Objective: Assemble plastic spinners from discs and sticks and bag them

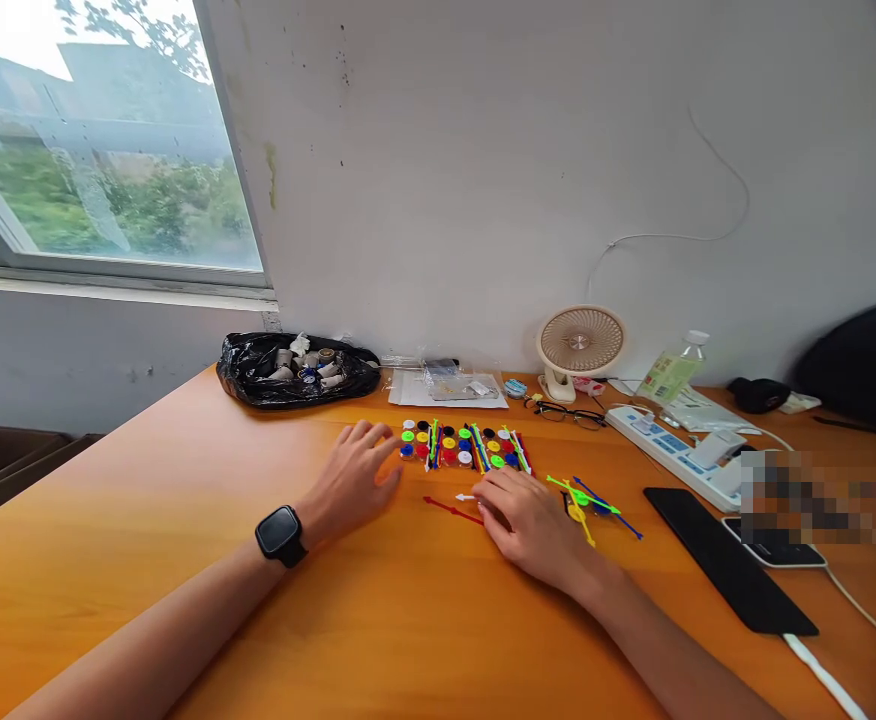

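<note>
My left hand (pixel 359 475) is open beside the left end of the rows of small coloured round pieces (pixel 449 445). Its fingers reach forward, and I see nothing in it. Bundles of slim coloured plastic arrows (pixel 478 447) stand between the groups of round pieces. My right hand (pixel 535 520) is low over the table just in front of them, fingers curled toward the thumb. A white arrow (pixel 464 497) and a red arrow (pixel 449 509) run under its fingertips, which hide what they grip. Right of this hand, green, yellow and blue arrows (pixel 584 497) lie crossed over round pieces.
At the back are a black plastic bag (pixel 295 372) of small items, papers with clear packets (pixel 449 388), a small fan (pixel 580 345) and eyeglasses (pixel 569 413). To the right lie a power strip (pixel 678 455), a bottle (pixel 676 370), a black slab (pixel 730 560) and cables.
</note>
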`<state>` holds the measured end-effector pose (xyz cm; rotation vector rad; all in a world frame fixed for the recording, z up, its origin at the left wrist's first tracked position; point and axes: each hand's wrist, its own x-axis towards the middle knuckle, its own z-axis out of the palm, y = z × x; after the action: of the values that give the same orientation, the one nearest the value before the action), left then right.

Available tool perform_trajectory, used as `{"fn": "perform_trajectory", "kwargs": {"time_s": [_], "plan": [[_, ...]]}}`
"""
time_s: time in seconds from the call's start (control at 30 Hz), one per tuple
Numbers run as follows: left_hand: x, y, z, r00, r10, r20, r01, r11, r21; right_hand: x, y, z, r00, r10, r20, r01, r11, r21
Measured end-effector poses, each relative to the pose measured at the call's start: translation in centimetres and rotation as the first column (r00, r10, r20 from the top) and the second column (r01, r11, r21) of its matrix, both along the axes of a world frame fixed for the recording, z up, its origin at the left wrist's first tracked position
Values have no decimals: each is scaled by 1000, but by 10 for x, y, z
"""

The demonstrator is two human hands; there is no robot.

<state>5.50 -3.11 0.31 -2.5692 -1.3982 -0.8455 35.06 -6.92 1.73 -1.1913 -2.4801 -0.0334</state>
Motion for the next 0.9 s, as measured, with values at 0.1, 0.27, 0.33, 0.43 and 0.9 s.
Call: {"fn": "perform_trajectory", "kwargs": {"time_s": [0.1,0.27,0.33,0.43,0.9], "plan": [[-15,12,-3,974,213,-79,-209,977,52,6,1,1,986,-126,107,123,992,35],[-21,17,-10,944,322,-75,-325,946,-23,22,3,9,889,-368,274,303,919,252],[-20,17,-11,950,305,-69,-309,948,-70,22,1,11,860,-445,247,354,872,338],[-17,17,-10,964,262,-51,-266,957,-117,11,-6,14,896,-410,169,343,883,320],[-1,2,3,1000,-2,19,2,1000,22,-14,-15,-10,983,184,20,-180,974,-141]]}}
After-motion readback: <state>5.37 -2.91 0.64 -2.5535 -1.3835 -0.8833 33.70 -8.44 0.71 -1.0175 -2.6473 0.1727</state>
